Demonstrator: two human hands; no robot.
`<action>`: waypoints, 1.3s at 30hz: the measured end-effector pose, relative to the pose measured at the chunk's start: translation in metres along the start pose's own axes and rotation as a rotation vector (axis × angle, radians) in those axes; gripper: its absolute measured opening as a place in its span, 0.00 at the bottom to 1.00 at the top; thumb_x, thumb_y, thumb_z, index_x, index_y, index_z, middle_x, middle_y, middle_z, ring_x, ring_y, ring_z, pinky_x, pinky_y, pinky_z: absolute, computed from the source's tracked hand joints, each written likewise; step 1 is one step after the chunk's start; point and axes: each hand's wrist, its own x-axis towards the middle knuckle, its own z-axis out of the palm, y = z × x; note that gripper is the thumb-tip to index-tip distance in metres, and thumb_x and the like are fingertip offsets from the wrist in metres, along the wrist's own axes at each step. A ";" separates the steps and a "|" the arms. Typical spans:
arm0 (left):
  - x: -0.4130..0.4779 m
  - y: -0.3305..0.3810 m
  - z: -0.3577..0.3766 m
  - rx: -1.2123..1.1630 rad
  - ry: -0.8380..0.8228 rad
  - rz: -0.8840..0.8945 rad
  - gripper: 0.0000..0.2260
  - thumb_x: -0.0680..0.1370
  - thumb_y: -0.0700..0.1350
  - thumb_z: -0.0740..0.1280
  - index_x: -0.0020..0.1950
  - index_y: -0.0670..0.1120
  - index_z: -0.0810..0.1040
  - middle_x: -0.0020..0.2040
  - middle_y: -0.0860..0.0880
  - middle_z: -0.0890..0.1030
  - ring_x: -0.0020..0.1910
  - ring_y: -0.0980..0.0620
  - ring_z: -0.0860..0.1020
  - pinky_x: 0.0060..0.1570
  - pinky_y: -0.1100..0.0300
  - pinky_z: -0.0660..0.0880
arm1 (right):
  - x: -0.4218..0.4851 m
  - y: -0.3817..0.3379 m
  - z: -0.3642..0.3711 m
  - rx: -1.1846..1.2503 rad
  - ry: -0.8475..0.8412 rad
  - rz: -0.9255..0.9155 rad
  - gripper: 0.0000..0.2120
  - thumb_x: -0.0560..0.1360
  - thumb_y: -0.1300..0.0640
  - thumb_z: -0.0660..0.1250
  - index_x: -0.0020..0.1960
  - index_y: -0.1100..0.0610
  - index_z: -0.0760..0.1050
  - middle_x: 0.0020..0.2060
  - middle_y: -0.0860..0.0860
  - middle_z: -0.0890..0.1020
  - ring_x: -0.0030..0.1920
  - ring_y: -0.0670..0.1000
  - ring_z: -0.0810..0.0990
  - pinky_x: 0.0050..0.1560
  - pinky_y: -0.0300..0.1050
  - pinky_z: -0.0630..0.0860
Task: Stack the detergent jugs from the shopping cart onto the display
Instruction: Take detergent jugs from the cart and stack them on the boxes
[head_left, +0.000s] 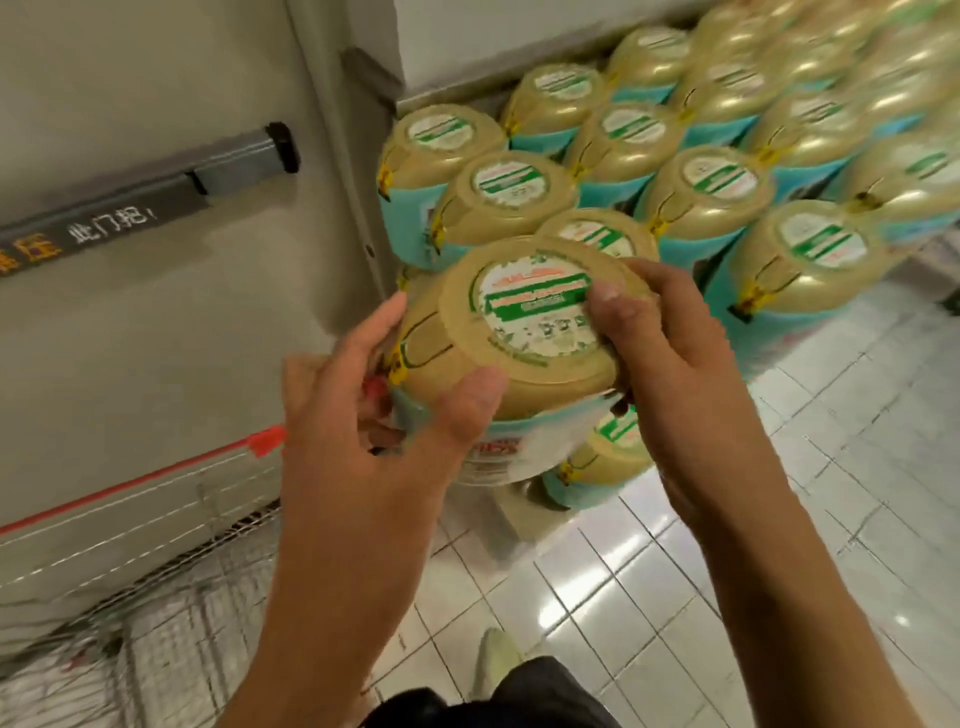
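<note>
A gold-topped jug (519, 332) (centre frame) is gripped by the left hand (374, 415) and right hand (670, 353); stacked jugs (701, 187) are seen upper right.

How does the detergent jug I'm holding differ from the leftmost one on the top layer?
The held detergent jug is gripped by the left hand and right hand; the leftmost jug stands untouched. The right thumb covers part of the held jug's round label; the leftmost jug's label shows whole. Both have gold tops, green-and-white labels, teal wraps and yellow tags.
</note>
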 end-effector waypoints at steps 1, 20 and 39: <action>-0.003 0.003 0.004 0.016 -0.005 -0.015 0.32 0.69 0.70 0.73 0.72 0.67 0.75 0.59 0.63 0.74 0.55 0.70 0.81 0.45 0.78 0.76 | -0.001 0.001 -0.007 0.010 -0.011 0.001 0.27 0.71 0.31 0.69 0.67 0.41 0.77 0.61 0.46 0.85 0.59 0.48 0.86 0.61 0.60 0.82; -0.026 -0.074 0.110 0.015 -0.190 0.057 0.37 0.70 0.64 0.76 0.78 0.63 0.72 0.63 0.61 0.71 0.64 0.55 0.77 0.61 0.65 0.79 | 0.039 0.090 -0.074 -0.011 0.283 -0.168 0.19 0.80 0.43 0.63 0.65 0.51 0.77 0.59 0.55 0.83 0.59 0.61 0.82 0.60 0.68 0.79; -0.057 -0.116 0.185 0.155 0.253 0.039 0.36 0.79 0.68 0.68 0.82 0.52 0.66 0.71 0.52 0.73 0.68 0.52 0.77 0.60 0.57 0.81 | 0.069 0.178 -0.128 -0.050 -0.124 -0.686 0.31 0.84 0.46 0.66 0.82 0.54 0.61 0.75 0.44 0.59 0.76 0.53 0.66 0.71 0.50 0.74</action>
